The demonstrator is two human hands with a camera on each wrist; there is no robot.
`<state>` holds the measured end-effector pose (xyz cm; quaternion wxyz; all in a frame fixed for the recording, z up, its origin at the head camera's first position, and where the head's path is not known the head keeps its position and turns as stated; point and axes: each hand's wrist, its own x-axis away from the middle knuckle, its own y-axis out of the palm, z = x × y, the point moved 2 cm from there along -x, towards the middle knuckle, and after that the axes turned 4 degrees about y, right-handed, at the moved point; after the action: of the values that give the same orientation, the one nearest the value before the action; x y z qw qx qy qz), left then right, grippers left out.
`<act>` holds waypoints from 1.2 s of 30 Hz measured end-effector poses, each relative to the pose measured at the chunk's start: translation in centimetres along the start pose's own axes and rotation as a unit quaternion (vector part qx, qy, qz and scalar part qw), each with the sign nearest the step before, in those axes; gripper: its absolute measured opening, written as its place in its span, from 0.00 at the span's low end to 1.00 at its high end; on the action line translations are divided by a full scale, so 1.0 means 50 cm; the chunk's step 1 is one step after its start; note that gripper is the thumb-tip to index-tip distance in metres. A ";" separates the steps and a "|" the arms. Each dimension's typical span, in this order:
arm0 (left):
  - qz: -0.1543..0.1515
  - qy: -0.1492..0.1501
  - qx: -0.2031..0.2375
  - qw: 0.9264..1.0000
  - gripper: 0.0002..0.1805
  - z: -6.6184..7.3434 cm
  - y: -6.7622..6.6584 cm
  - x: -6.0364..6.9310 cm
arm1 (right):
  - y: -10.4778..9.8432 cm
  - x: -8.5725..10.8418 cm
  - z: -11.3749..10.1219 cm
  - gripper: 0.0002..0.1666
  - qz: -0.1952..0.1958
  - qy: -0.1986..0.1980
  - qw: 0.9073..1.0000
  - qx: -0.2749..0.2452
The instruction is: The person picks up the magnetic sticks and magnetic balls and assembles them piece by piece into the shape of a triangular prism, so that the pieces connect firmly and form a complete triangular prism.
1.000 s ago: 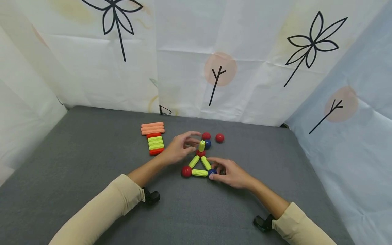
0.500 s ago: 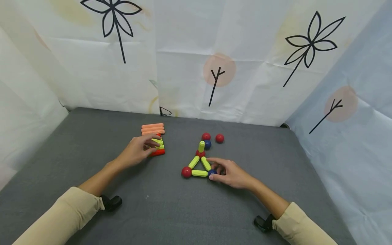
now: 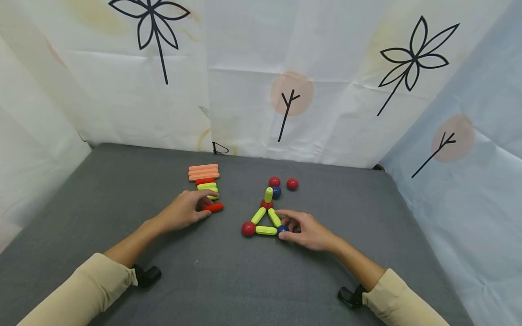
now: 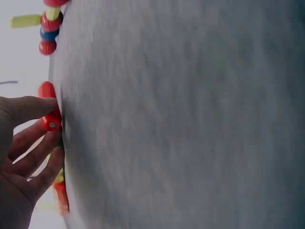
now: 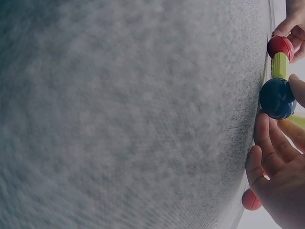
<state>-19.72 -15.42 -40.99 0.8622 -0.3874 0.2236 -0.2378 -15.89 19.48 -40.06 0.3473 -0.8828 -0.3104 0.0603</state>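
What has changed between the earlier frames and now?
The left hand has moved leftward from beside the upright yellow stick and now pinches a red stick, drawn slightly rightward and nearer the person, away from the flat yellow sticks. The right hand stays at the triangle's blue ball; the triangle looks unmoved.

Wears long, plain beige sleeves, the left sleeve (image 3: 69, 296) and the right sleeve (image 3: 412, 310) matching in colour, softly creased along the forearm and finished with a broad left cuff (image 3: 112, 275) and a similar right cuff (image 3: 381, 289). Bears something small and black at the edge of each, the left device (image 3: 148, 275) stubby with a rounded outer end, the right device (image 3: 350, 297) much the same (finer fittings too small to make out). Shows bare skin from there on, through left hand (image 3: 185, 210) and right hand (image 3: 307, 232) alike.
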 end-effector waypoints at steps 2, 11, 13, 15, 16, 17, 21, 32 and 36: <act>0.006 0.008 0.027 1.000 0.26 0.013 0.009 -0.005 | 0.000 0.001 0.000 0.35 0.001 -0.001 1.000 0.001; -0.006 0.016 0.183 0.983 0.19 0.090 0.051 -0.033 | 0.000 0.000 0.002 0.35 0.004 -0.004 1.000 0.004; -0.012 0.019 0.214 0.976 0.18 0.105 0.059 -0.038 | 0.001 -0.001 0.003 0.35 0.005 -0.003 1.000 0.005; -0.017 0.028 0.235 0.971 0.17 0.116 0.066 -0.042 | 0.001 -0.002 0.003 0.35 0.005 -0.002 1.000 0.007; -0.021 0.031 0.241 0.970 0.17 0.120 0.069 -0.044 | 0.001 -0.003 0.003 0.35 0.006 -0.002 1.000 0.008; -0.023 0.033 0.242 0.969 0.17 0.123 0.072 -0.045 | 0.001 -0.003 0.003 0.35 0.006 -0.002 1.000 0.008; -0.038 0.037 0.233 0.971 0.17 0.124 0.083 -0.048 | 0.001 -0.005 0.003 0.34 0.006 -0.001 1.000 0.010; -0.053 0.073 0.192 0.977 0.19 0.117 0.094 -0.048 | 0.000 -0.002 0.003 0.35 0.006 -0.001 1.000 0.011; -0.060 0.071 0.176 0.980 0.19 0.118 0.097 -0.051 | 0.002 -0.002 0.004 0.35 0.008 -0.001 1.000 0.009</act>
<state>-17.23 -7.77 -40.67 0.8829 -0.2239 0.2154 -0.3520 -15.97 19.49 -40.26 0.3545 -0.8819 -0.3034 0.0666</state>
